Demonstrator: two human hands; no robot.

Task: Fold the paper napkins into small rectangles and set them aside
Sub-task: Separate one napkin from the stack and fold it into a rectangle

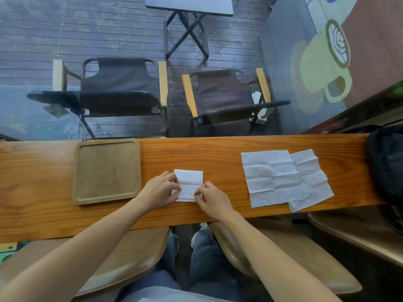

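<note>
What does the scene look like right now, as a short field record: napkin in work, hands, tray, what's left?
napkin in work: folded napkin, white rectangle flat on the wooden counter
left hand: fingers pinching the napkin's left edge
right hand: fingers pinching its lower right edge
wooden tray: left of the hands, nothing on it
unfolded napkins: two creased sheets, overlapping, right of the hands
dark bag: at the counter's far right end

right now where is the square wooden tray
In the head view, the square wooden tray sits empty on the left part of the long wooden counter, just left of the left hand and the folded white napkin.
</note>
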